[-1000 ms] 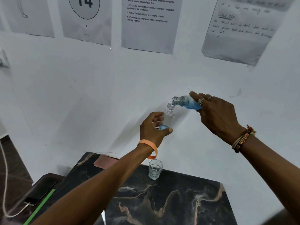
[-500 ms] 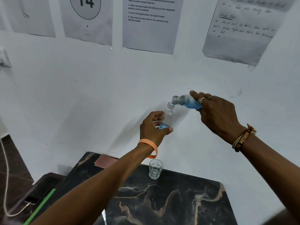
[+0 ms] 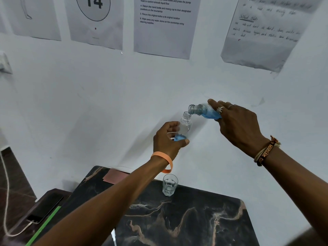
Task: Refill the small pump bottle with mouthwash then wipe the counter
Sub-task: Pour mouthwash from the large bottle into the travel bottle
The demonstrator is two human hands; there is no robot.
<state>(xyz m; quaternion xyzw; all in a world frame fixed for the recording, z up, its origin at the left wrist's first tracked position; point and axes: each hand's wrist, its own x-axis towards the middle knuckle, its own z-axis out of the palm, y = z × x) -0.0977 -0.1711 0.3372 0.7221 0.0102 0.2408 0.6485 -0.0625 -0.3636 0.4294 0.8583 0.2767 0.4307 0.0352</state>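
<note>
**Small pump bottle** (image 3: 185, 125): pump off, neck open, a little blue liquid pooled in its base. It is held in the air in front of the wall, well above the counter (image 3: 195, 219), leaning slightly to the right.

**Left hand** (image 3: 168, 139): fingers and thumb are curled round the bottle's lower body. The low grip leaves the neck free and probably lets the fill level show.

**Mouthwash bottle** (image 3: 204, 111): uncapped and tipped close to level. Its mouth is just above and beside the small neck; touching or apart, cannot tell. Blue liquid lies along its lower side.

**Right hand** (image 3: 237, 125): grips the rear of the mouthwash bottle from above, so a roll of the wrist would set the flow. No stream can be made out.

**Judgement:** pouring step, early, with the small bottle mostly unfilled. The neck is narrow and both bottles are unsupported, so a missed pour would land on the counter below.

**Around:**
- A glass (image 3: 170, 184) of clear liquid stands near the counter's back edge, under the left wrist.
- A pink sheet (image 3: 115, 176) lies at the back left corner; whether it is a wiping cloth, cannot tell.
- A phone (image 3: 44, 208) on a cable lies on a lower surface to the left.
</note>
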